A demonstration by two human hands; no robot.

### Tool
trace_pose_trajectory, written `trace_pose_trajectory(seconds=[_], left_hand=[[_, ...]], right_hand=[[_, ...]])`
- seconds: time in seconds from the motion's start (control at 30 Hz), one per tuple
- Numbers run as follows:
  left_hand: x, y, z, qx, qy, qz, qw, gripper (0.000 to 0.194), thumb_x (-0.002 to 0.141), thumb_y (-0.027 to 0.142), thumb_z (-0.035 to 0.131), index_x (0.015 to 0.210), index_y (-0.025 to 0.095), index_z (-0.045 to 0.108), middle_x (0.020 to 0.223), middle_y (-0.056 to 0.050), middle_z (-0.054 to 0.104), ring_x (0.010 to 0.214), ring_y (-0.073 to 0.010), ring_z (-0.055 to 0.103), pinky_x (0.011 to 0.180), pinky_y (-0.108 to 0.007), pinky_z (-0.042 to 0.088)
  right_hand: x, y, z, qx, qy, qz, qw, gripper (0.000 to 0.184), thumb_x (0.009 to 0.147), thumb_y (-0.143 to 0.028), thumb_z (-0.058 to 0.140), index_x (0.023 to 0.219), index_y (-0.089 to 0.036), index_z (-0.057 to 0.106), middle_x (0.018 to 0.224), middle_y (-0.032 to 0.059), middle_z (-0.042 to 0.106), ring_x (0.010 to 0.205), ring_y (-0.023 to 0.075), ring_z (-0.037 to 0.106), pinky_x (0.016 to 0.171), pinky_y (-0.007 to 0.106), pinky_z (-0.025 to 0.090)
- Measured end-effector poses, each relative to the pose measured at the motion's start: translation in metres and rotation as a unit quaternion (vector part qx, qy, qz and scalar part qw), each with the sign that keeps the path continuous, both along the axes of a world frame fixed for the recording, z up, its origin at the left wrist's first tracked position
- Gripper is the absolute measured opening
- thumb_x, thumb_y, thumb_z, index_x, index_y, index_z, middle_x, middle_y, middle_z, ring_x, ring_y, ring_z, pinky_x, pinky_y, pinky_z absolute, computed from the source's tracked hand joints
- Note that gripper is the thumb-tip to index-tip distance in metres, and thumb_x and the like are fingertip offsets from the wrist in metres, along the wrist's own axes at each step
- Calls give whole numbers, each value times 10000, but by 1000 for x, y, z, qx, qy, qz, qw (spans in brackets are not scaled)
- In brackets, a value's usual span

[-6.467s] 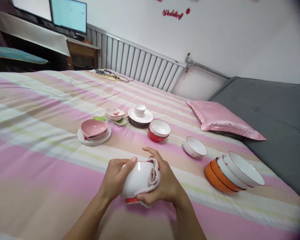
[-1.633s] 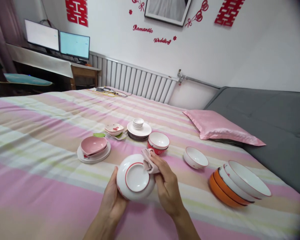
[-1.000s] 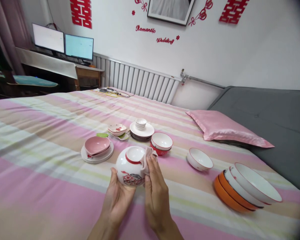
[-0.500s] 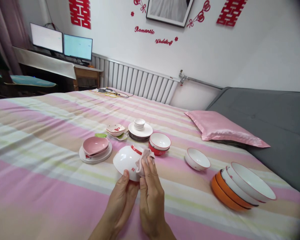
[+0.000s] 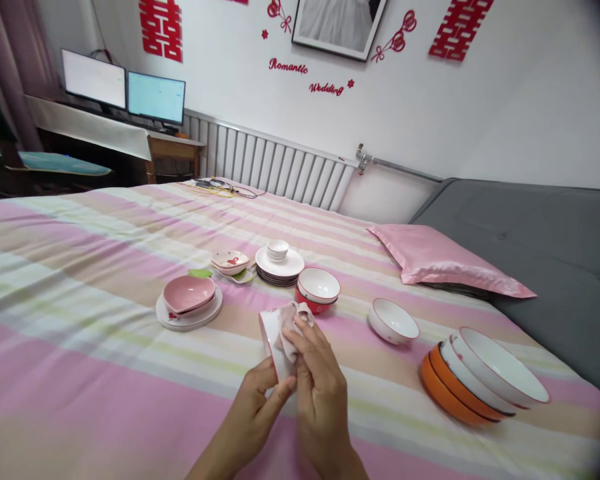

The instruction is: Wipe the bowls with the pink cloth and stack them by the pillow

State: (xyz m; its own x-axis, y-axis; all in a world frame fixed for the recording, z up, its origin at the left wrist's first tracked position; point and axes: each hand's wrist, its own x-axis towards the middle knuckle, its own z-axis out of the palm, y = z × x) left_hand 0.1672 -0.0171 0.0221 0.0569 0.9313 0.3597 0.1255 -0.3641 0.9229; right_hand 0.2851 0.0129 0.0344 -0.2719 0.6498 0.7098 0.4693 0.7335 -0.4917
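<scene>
A white bowl (image 5: 270, 330) with a red rim is tilted on its side above the bed, its opening turned toward the left. My left hand (image 5: 260, 403) grips its lower rim, thumb and fingers closed on it. Against the outside of the bowl, my right hand (image 5: 323, 383) presses a pale pinkish cloth (image 5: 291, 330), its fingers closed over the fabric. The cloth and fingers hide much of the bowl's outer wall and its foot. Just beyond them sits a stack of a white bowl (image 5: 320, 285) on a red bowl (image 5: 316, 307).
Pink heart-shaped dishes (image 5: 189, 295) rest on white plates (image 5: 215, 317) at left. Small dishes (image 5: 230, 261) and stacked plates (image 5: 293, 262) topped by tiny cups (image 5: 277, 249) lie behind. Rightward are a lone bowl (image 5: 394, 321), large bowls (image 5: 455, 400) and a pink pillow (image 5: 445, 257).
The bowl has turned from showing its outer side to having its rim face left. Both hands have shifted slightly right, and the cloth stays against the bowl.
</scene>
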Motion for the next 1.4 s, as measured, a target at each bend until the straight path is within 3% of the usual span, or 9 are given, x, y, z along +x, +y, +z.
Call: trace_pose_trajectory(seconds=[0.2,0.33,0.47,0.6,0.8,1.03,1.23,1.4], left_hand=[[7,-4,6,-1,36,-64,997,280,897,264,424,953,190,688,977,-89,659,910,-221,556,858,-289,409],[6,-1,0,-29,-15,-40,999,254,883,280,454,896,179,686,917,-75,649,889,-221,538,848,-289,407],[1,3,-9,-71,-79,10,994,241,838,341,531,710,167,638,685,-15,561,676,-166,467,755,-265,405],[0,3,-11,-101,-110,9,989,303,819,384,551,604,171,571,576,29,456,565,-125,347,673,-245,373],[3,2,-7,-179,-197,-11,964,351,782,477,569,669,145,583,665,7,477,636,-131,370,600,-227,329],[5,-2,-1,-225,-266,81,934,356,699,508,643,679,152,633,686,-8,530,672,-152,418,601,-230,362],[6,-2,-2,-240,-269,95,928,364,677,509,660,634,151,616,671,-11,532,658,-150,412,587,-233,355],[6,-1,-2,-229,-267,58,934,422,705,541,623,587,140,568,608,14,452,592,-115,328,564,-224,310]], right_hand=[[13,8,8,-47,-36,-3,998,410,911,-121,334,1260,-220,524,1363,58,493,1298,192,402,1050,433,392],[10,7,7,-35,-76,10,996,401,885,-105,357,1199,-219,578,1331,57,528,1287,206,420,1054,439,390],[3,3,5,-32,-101,22,994,390,858,-102,393,1165,-219,604,1311,57,548,1275,222,438,1027,435,424],[2,2,4,-32,-105,18,994,404,853,-95,382,1176,-208,597,1323,62,536,1287,228,422,1022,444,427],[3,5,0,-39,-120,20,992,409,850,-82,385,1172,-224,593,1325,48,535,1295,220,410,1029,430,424],[-1,6,-3,-25,-133,9,991,416,848,-78,372,1178,-202,592,1323,64,536,1292,224,413,1025,428,431],[-1,6,-6,-27,-136,1,990,423,852,-81,367,1189,-208,588,1330,59,530,1288,221,420,1013,430,444],[-2,6,-7,-29,-131,1,991,418,854,-87,367,1185,-211,589,1329,55,531,1281,218,430,1011,430,445]])
